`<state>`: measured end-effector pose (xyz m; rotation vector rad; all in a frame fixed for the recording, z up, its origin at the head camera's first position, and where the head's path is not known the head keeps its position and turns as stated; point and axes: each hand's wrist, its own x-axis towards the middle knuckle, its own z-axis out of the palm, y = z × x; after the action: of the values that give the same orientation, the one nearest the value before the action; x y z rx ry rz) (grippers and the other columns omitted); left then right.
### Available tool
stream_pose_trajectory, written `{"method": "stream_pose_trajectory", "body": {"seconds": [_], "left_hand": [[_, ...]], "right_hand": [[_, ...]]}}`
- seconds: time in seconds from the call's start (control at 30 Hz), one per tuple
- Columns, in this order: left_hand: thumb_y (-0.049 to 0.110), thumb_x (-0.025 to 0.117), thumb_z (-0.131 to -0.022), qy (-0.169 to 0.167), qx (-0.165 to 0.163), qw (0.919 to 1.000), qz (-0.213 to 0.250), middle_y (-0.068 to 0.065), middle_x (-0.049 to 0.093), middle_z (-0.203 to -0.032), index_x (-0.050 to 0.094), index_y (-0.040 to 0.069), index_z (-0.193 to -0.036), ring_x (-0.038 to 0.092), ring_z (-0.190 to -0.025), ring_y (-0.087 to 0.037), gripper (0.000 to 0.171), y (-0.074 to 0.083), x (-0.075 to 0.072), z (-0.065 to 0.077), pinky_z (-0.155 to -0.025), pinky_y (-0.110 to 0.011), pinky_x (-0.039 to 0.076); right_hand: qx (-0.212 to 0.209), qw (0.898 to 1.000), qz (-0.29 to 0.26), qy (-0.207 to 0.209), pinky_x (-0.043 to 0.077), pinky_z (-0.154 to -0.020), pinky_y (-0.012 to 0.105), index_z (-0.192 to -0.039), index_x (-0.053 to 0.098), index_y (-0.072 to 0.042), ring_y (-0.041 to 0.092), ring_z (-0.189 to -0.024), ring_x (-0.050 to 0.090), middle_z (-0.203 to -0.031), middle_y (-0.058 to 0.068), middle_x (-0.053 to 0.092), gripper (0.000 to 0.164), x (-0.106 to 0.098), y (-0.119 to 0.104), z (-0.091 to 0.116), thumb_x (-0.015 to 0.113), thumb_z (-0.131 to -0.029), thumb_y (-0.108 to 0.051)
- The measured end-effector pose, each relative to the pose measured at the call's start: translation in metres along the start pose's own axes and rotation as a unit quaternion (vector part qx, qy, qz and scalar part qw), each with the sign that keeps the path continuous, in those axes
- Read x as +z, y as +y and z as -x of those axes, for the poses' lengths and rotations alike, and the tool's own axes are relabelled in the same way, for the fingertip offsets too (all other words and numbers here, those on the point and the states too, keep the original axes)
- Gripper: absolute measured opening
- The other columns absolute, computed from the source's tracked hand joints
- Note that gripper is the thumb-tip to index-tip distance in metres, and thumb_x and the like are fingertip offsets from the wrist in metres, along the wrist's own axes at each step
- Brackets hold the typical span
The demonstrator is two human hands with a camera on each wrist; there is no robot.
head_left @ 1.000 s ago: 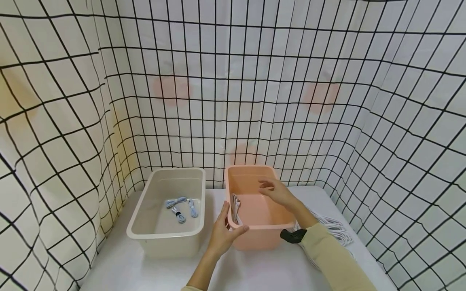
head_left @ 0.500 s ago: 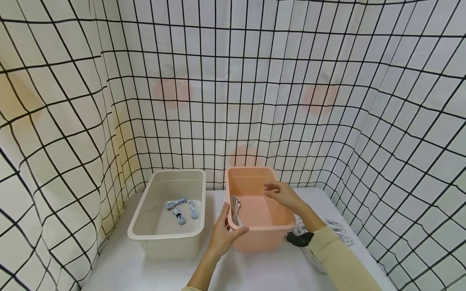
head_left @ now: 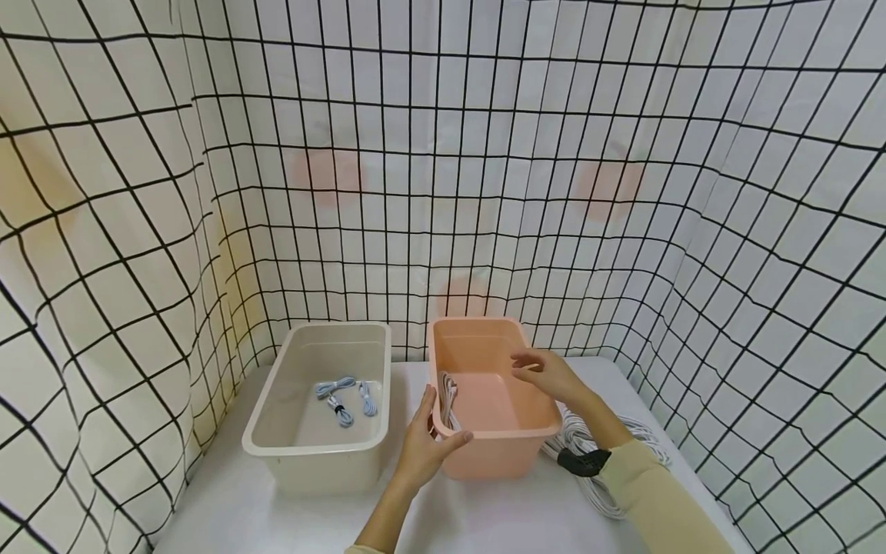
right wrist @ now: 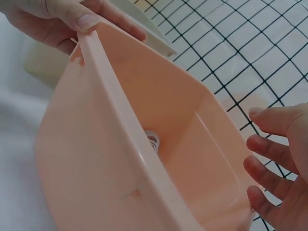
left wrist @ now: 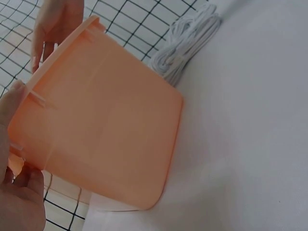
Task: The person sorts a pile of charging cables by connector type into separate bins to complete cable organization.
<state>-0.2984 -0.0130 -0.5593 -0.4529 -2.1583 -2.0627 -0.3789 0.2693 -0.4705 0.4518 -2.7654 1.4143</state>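
My left hand (head_left: pixel 418 452) grips the near-left corner of a peach plastic bin (head_left: pixel 494 454), its thumb along the front rim and its fingers at the left side. Inside the bin, a bundled white cable (head_left: pixel 448 398) lies against the left wall; in the right wrist view only a small loop of white cable (right wrist: pixel 152 139) shows past the rim. My right hand (head_left: pixel 550 377) hovers at the bin's right rim with nothing in it. Its fingers are loosely bent and spread in the right wrist view (right wrist: pixel 284 159).
To the left stands a cream bin (head_left: pixel 314 448) holding several light-blue bundled cables (head_left: pixel 339 412). A big coil of white cable (head_left: pixel 595 492) lies on the white table (head_left: pixel 512 523) right of the peach bin, partly under my right forearm. Black netting (head_left: pixel 443 192) surrounds the table's back and sides.
My right hand has drifted right, from above the bin's inside to its right rim. My left hand has kept its grip on the corner. The bins and cables stay put.
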Motion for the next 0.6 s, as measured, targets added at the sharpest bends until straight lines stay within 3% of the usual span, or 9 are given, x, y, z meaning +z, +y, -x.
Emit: {"method": "stream_pose_trajectory", "body": {"seconds": [0.37, 0.6], "left_hand": [[0.021, 0.092, -0.081, 0.003, 0.006, 1.0, 0.003, -0.017, 0.012, -0.17, 0.019, 0.0, -0.164, 0.028, -0.149, -0.041, 0.111, -0.002, -0.001, 0.0, -0.117, -0.044, 0.031], [0.023, 0.092, -0.081, 0.002, 0.003, 1.0, 0.0, -0.017, 0.013, -0.17, 0.019, 0.0, -0.164, 0.026, -0.15, -0.037, 0.112, 0.0, -0.001, 0.0, -0.118, -0.041, 0.03]], "right_hand": [[0.032, 0.999, -0.006, 0.007, 0.056, -0.096, 0.048, -0.138, 0.063, -0.005, 0.033, -0.116, 0.064, -0.127, 0.012, 0.068, 0.047, -0.011, 0.011, 0.012, 0.073, -0.1, -0.029], [0.027, 1.0, 0.001, 0.015, 0.05, -0.1, 0.06, -0.14, 0.062, -0.003, 0.035, -0.12, 0.062, -0.132, 0.013, 0.067, 0.049, -0.02, 0.016, 0.022, 0.071, -0.101, -0.031]]}}
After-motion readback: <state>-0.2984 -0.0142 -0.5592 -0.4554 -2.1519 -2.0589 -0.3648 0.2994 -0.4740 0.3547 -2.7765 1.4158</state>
